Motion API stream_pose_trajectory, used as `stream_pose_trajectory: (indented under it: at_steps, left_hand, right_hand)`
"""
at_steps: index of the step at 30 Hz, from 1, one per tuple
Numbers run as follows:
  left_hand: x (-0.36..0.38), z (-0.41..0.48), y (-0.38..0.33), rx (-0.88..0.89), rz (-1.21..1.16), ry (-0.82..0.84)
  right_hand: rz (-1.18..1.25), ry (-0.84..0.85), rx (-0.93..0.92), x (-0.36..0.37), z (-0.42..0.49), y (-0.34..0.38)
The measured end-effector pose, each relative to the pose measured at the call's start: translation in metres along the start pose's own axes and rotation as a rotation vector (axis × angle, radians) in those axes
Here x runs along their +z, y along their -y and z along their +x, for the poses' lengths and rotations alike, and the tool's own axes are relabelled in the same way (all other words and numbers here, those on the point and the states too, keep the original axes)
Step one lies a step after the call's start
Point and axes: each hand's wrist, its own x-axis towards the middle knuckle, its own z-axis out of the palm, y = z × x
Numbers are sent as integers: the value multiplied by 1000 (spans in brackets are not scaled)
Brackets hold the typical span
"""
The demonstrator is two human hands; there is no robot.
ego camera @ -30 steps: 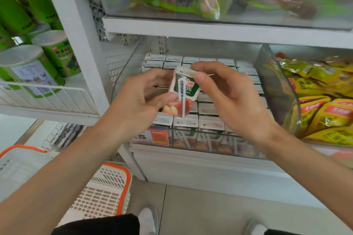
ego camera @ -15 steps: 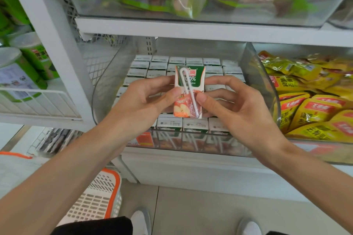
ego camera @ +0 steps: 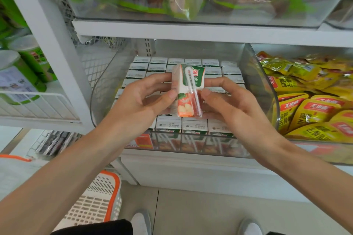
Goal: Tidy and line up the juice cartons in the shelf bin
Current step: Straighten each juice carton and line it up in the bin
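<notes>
A small juice carton point(ego camera: 188, 89), green on top and orange with fruit below, stands upright above the clear shelf bin point(ego camera: 256, 82) with a white straw taped to its front. My left hand point(ego camera: 139, 101) holds its left side with thumb in front and fingers behind. My right hand point(ego camera: 229, 105) pinches its lower right edge. Below and behind, several rows of cartons point(ego camera: 194, 126) stand packed in the bin with white tops up.
A clear bin of yellow snack packets point(ego camera: 313, 108) sits to the right. Green cans point(ego camera: 17, 78) stand on a wire shelf at left. The shelf board point(ego camera: 191, 30) above carries a bin of bagged goods. An orange-rimmed white basket point(ego camera: 95, 200) stands on the floor at lower left.
The carton has turned from tilted to upright with its front facing me. My right hand has slid from the carton's top down to its lower right edge. Both hands sit lower over the bin.
</notes>
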Motion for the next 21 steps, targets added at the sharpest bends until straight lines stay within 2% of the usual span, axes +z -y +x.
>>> stream_pose_trajectory:
  at_steps: [5,9,21]
  left_hand:
    - [7,-4,-2,-28,17,155]
    - [6,-5,-2,-31,-1,146]
    - [6,-4,1,-57,-1,138]
  right_hand:
    - [-66,73,22,2,1,0]
    - [-84,86,-4,1,2,-1]
    - [-123,-10,-33,3,5,-3]
